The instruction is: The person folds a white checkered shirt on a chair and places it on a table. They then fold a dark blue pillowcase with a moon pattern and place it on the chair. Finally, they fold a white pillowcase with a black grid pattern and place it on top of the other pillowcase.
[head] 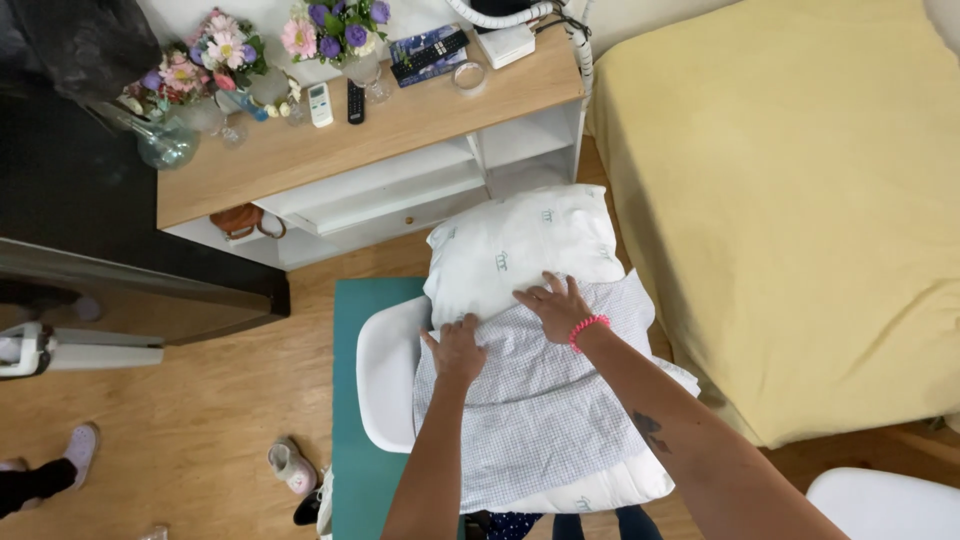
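White chair [385, 375] holds a white pillow [520, 250] w/ a checked pillowcase [530, 420] over its near part. L hand [457, 350] grips the case edge, probably pinched; R hand [556, 305] flat, fingers spread, on the pillow. Step: casing it. Next needs both hands drawing the edge further along.

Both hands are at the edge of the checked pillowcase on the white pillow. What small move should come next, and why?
Probably pull the checked pillowcase further up over the white pillow: its upper half is uncovered, and the left hand and right hand already rest at the case's open edge.
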